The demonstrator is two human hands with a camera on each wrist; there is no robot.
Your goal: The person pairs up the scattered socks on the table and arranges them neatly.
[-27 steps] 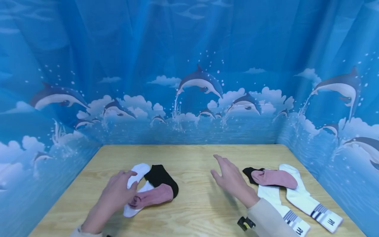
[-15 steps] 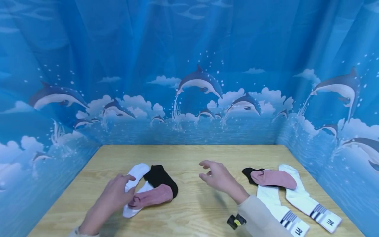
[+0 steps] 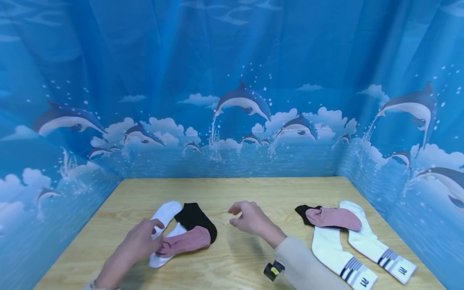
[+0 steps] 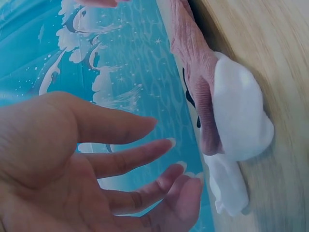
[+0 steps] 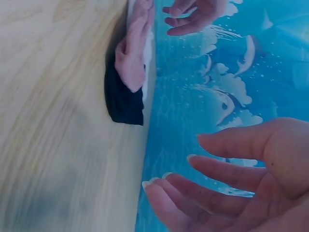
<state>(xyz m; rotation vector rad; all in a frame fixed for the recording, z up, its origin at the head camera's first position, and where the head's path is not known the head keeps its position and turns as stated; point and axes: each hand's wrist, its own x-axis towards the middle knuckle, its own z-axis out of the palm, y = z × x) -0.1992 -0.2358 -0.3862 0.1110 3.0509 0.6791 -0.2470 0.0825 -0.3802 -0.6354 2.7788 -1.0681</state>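
Over the left sock pile hovers my left hand (image 3: 139, 241), its fingers loosely bent and nothing in them. That pile has a pink sock (image 3: 186, 241) lying across a white sock (image 3: 159, 259) and a black sock (image 3: 195, 219), with another white sock (image 3: 168, 211) behind. My right hand (image 3: 251, 217) hangs above the table right of the pile, thumb and fingers apart, holding nothing. In the left wrist view the pink sock (image 4: 193, 63) and white sock (image 4: 241, 108) lie beyond the fingertips. The right wrist view shows the black sock (image 5: 124, 99) under the pink one.
On the right of the wooden table (image 3: 261, 189) lie two long white socks with striped cuffs (image 3: 391, 262). A second pink sock (image 3: 335, 218) and a black sock (image 3: 303, 213) rest at their far end. A blue dolphin-print curtain (image 3: 232, 121) surrounds the table.
My right hand has moved left and slightly nearer, toward the left sock pile, its fingers bending more. My left hand has drawn back slightly. The socks lie as before.
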